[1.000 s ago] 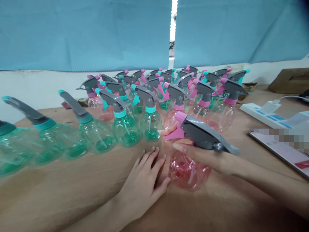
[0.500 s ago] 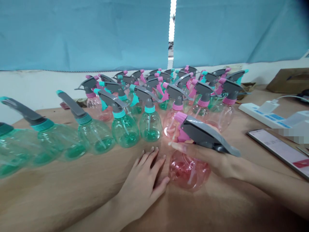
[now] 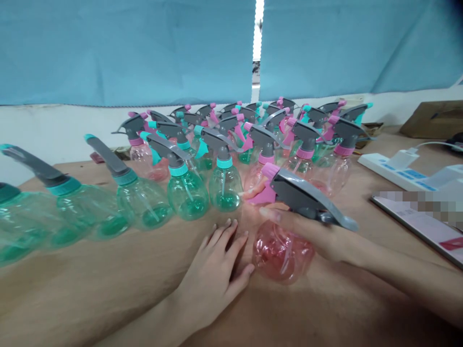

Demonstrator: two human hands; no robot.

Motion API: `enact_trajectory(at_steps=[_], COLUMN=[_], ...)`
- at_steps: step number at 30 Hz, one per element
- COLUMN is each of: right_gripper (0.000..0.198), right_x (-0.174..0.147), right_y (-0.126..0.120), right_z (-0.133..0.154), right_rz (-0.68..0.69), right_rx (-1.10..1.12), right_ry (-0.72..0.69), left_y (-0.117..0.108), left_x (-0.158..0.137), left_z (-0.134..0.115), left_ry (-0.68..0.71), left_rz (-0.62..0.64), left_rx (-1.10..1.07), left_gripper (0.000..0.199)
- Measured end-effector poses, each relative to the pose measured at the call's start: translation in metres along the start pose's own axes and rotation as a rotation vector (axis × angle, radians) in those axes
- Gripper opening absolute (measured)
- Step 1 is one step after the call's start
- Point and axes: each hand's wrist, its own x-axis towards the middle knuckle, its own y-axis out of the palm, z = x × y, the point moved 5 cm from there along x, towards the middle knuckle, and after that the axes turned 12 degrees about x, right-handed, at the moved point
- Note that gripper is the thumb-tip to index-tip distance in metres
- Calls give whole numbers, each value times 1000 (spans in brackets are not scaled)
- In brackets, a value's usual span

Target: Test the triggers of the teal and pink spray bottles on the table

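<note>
A pink spray bottle (image 3: 284,253) with a grey head, pink nozzle and pink trigger is upright near the front of the table. Wrapped round its neck is my right hand (image 3: 307,226), the thumb at the near side and a forefinger stretched out by the trigger. My left hand (image 3: 213,270) lies flat on the wooden table, fingers spread, just left of the bottle and holding nothing. Ahead of it stand a clear green spray bottle (image 3: 226,185) and another green spray bottle (image 3: 188,195), both with turquoise collars.
More green bottles (image 3: 142,202) line the left side. Several pink and green spray bottles (image 3: 304,154) crowd the back. At the right are a white power strip (image 3: 390,171), a phone (image 3: 415,226) and a brown box (image 3: 430,120). A blue curtain (image 3: 144,53) hangs behind.
The trigger has swung outward from the bottle's neck, and my right forefinger has straightened forward. The pink bottle has shifted very slightly. My left hand has stayed put.
</note>
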Motion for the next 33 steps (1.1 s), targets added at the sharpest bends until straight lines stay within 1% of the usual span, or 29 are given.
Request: enact_trajectory(at_steps=[3,8,12,16,21,24,27,30,33], right_gripper=[23,19,6,9,20,25,21,16,23], right_x=[0,3,2,3,4,3,1,-1,1], right_y=[-2,0,0,0,1,-1,-3,-4,-1], right_z=[-5,-1,-5,-11,-6,-9,-16,-17,-10], right_rz=[-14,-13,-4,7,-5,-33,-31,-31,-21], right_rx=[-3,37,96,166,90,115,121,136,100], right_ry=[-15,-46,-47,-44,-22,2,24,16,13], left_y=[-1,-2,-3,-3,-2,-2,-2,-3,-3], left_x=[0,1,1,1,1,2,2,2,1], left_z=[0,-1,-1,0,0,0,0,-1,-1], left_ry=[-4,-4,-5,-10,-9,-4,-3,-6,-3], left_rz=[-9,11,17,6,18,8,6,11,7], left_rx=[-2,-10,-16,-18,-17,-22,-22,-23,-24], left_gripper=[45,45,44,46,45,45,44,44,44])
